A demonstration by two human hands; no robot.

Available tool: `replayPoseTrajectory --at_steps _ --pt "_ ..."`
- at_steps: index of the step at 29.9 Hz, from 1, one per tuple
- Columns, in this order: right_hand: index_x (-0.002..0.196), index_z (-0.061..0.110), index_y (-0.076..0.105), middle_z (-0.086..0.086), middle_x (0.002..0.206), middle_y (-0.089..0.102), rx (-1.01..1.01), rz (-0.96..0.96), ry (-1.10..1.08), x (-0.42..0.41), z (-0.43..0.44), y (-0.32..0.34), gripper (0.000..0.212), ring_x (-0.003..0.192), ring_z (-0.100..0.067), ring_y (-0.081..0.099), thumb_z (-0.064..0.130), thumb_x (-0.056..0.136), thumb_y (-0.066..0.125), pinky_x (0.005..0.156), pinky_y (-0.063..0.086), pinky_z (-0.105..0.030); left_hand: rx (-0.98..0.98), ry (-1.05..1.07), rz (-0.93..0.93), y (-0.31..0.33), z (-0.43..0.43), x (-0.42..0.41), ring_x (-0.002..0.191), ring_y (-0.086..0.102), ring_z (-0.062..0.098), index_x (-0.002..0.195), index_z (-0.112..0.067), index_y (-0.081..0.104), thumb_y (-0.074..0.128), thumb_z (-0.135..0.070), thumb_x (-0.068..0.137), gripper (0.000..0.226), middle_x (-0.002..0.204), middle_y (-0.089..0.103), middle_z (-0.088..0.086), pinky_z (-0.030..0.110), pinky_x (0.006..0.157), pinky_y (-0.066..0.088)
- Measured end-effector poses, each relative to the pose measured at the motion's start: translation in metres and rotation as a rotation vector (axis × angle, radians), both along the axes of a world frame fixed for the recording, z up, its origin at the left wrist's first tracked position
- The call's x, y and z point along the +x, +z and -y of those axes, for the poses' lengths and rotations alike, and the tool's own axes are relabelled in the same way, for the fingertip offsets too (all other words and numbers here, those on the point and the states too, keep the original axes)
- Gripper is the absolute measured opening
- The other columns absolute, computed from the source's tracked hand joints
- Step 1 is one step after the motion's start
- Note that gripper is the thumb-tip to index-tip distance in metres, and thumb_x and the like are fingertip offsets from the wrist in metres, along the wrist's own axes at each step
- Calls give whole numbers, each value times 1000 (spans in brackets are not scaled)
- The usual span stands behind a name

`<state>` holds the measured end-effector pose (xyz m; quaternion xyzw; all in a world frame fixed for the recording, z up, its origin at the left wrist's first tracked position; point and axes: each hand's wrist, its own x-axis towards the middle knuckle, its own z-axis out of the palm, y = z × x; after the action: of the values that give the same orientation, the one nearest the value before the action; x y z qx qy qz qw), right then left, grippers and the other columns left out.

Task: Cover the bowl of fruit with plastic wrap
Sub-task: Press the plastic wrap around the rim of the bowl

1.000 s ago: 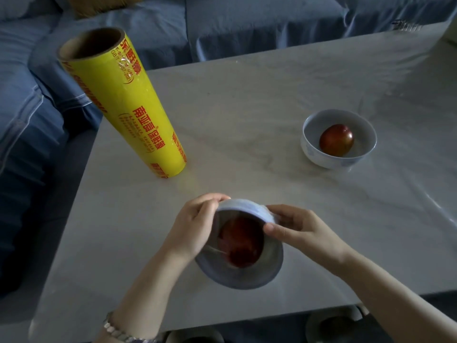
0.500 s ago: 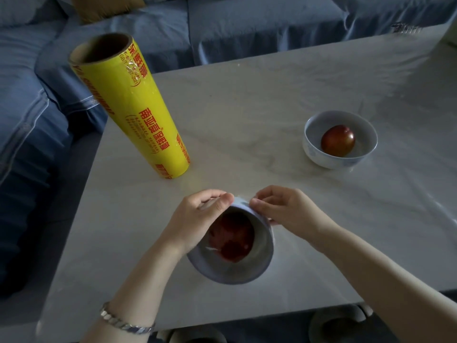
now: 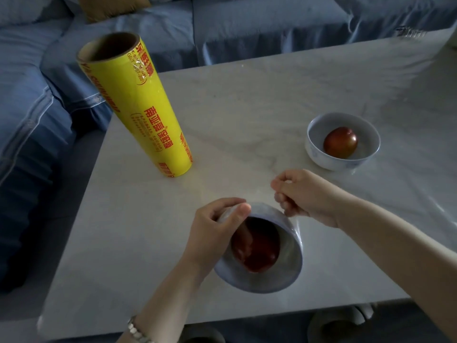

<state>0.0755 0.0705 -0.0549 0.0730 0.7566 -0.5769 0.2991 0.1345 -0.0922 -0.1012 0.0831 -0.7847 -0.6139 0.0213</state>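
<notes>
Wrap roll (image 3: 138, 107) is standing upright, well left of and beyond the left hand (image 3: 212, 231), whose grip is clamping the near bowl (image 3: 284, 266) at its rim. The bowl is tilting toward the tabletop's (image 3: 247, 100) near edge; film looks already stretched over the fruit (image 3: 259, 248). The right hand (image 3: 306, 196), fingers curled together, is likely pulling film. Sealing seems left. Beyond-right, a second bowl (image 3: 319, 154) is sitting uncovered; open room between.
</notes>
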Motion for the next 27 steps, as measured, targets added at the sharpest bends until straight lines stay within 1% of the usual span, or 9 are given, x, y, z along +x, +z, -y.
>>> replayPoseTrajectory --at_steps 3,7,9,12,15,18,20,23,27 --pt "75 8 55 -1 55 45 106 72 82 -5 -9 -2 24 43 -8 41 24 92 52 46 43 -18 -3 -6 9 -3 -5 0 74 62 -10 69 -34 68 60 -59 51 32 73 69 -28 6 67 44" --pt "87 5 67 3 45 42 179 193 175 -7 -14 1 49 41 -8 40 53 79 57 46 44 -17 0 -62 27 -2 -7 -2 75 63 -8 71 -34 68 60 -59 51 32 74 69 -27 7 67 45" --pt "84 6 67 3 44 42 199 232 204 -9 -16 2 54 42 -8 41 58 73 59 48 44 -18 -4 -74 33 -2 -8 -3 75 63 -7 71 -34 68 61 -59 51 33 74 69 -26 8 68 46" --pt "67 11 61 1 44 46 170 149 173 -8 -16 -1 39 42 -10 42 48 74 67 50 43 -20 -3 -78 41 -3 -8 -5 75 63 -6 70 -34 68 61 -59 51 32 75 69 -26 8 68 46" --pt "60 14 53 2 42 43 133 -153 64 -2 -9 -11 34 36 -11 38 38 81 64 45 38 -19 3 -68 36 -4 -6 -6 75 64 -5 68 -34 68 61 -58 52 30 74 70 -24 8 67 45" --pt "61 14 52 7 38 34 208 -410 -15 -1 -1 -27 32 37 -9 31 35 84 61 42 33 -20 30 -74 22 -4 -4 -4 75 63 -9 73 -33 68 61 -56 52 32 74 70 -26 5 67 43" --pt "63 14 52 7 35 33 226 -402 -56 -6 1 -40 30 35 -8 30 33 85 61 40 33 -18 50 -75 7 -5 -2 -3 74 62 -13 75 -31 68 60 -55 53 34 73 69 -28 3 67 42" --pt "61 15 51 8 33 38 188 -274 -79 -8 5 -55 30 29 -7 32 30 85 62 35 32 -14 76 -46 -11 -6 -1 1 74 62 -13 75 -31 68 61 -53 52 33 72 69 -27 4 68 43" --pt "59 16 54 -1 55 53 212 -221 -10 -2 9 -63 29 47 -11 41 32 81 66 50 35 -23 95 -55 -25 -7 1 3 75 63 -11 78 -27 68 61 -51 54 35 74 70 -26 5 69 44"
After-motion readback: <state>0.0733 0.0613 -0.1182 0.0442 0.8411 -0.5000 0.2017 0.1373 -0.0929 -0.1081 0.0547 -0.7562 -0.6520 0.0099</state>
